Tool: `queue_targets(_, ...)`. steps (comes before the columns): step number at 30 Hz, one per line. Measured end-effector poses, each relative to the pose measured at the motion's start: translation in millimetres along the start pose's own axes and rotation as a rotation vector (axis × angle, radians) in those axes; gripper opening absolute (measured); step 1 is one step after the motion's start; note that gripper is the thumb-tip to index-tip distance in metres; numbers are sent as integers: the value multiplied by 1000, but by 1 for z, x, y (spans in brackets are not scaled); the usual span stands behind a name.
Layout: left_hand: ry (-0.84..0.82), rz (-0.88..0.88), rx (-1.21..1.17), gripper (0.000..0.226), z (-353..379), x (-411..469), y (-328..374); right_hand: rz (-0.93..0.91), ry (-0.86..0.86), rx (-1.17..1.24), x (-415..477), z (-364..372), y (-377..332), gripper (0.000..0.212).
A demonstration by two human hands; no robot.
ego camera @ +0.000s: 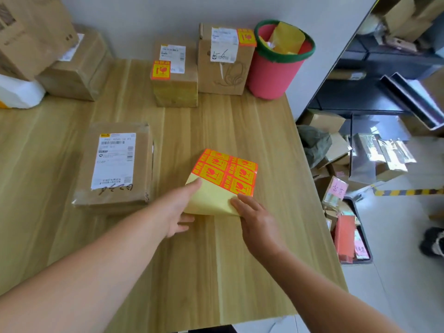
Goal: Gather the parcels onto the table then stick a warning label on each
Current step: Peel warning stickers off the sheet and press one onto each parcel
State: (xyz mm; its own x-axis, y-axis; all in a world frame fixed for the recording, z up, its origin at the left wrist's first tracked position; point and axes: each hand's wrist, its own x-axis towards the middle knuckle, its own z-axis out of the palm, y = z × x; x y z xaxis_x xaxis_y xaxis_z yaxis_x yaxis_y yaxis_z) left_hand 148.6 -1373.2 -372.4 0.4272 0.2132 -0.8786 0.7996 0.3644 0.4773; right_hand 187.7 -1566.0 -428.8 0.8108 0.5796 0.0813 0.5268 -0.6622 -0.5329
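Note:
A sheet of orange-and-yellow warning labels (228,171) lies on the wooden table (216,260), its bare yellow near part curled up. My left hand (177,207) holds the sheet's near left edge, thumb on top and fingers underneath. My right hand (254,219) pinches its near right corner, just below the nearest label. A flat brown parcel (113,188) with only a white shipping label lies to the left. At the back, a small box (177,90) and a taller box (228,73) each carry a warning label.
A red bin with a green rim (271,75) holding yellow backing paper stands at the table's back right corner. More cardboard boxes (72,70) are stacked at the back left. Beyond the table's right edge, boxes and packets (336,159) clutter the floor by dark shelving.

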Motion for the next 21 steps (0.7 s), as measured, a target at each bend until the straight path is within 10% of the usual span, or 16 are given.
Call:
queue_targets(4,-7,139,-65,12,6,-1,7,-154,-50,-72,-11,-22,6,43)
queue_targets(10,22,399,74,19,20,-32,14,-35,-75,-313,-7,-56,-5,75)
queue_targets(21,-71,941,337,38,37,-90,21,-24,165,222,37,-90,-85,9)
